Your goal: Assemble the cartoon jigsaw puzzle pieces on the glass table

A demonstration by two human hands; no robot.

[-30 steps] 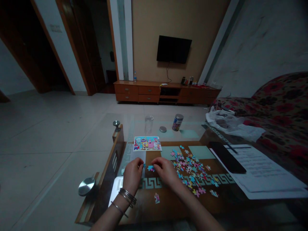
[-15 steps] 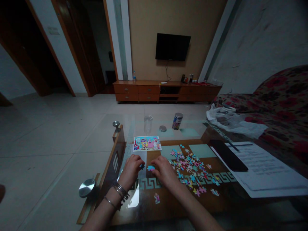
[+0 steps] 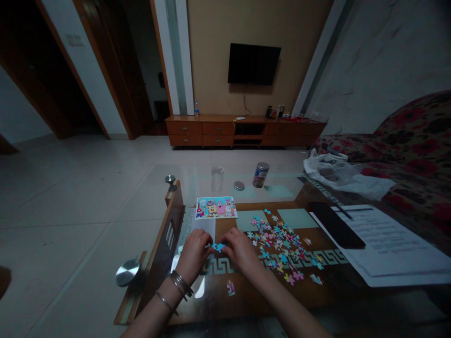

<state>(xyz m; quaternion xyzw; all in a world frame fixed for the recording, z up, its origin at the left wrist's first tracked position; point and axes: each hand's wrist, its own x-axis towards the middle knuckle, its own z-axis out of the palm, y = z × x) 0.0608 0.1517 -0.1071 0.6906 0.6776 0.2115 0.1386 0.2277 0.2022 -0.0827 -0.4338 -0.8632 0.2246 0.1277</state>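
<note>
Where a tan wall carries a black wall-mounted television (image 3: 254,64) above a long wooden drawer cabinet (image 3: 244,136), the room runs out over pale floor tiles (image 3: 81,188), with a red floral sofa (image 3: 405,136) along the right side. A white plastic bag (image 3: 338,173) lies at the sofa's near edge.

Closest to the person stands a coffee table (image 3: 175,211), wood-framed and glass-topped. Across its far part sit a glass tumbler (image 3: 217,179), a printed can (image 3: 260,174) and a round metal lid (image 3: 238,186). Printed papers (image 3: 387,239) cover the right end, a black tablet (image 3: 336,224) lying on them.

A cartoon picture card (image 3: 216,207) lies flat near the middle of the table, and a scattered heap of jigsaw pieces (image 3: 278,244) spreads to the right of the hands. One stray piece (image 3: 230,288) sits apart, nearer the person.

The left hand (image 3: 194,256), with metal bangles (image 3: 181,284) at its wrist, and the right hand (image 3: 240,251) are close together — curled down, fingertips closed on two joined blue jigsaw pieces (image 3: 218,247) just above the table, below the card.
</note>
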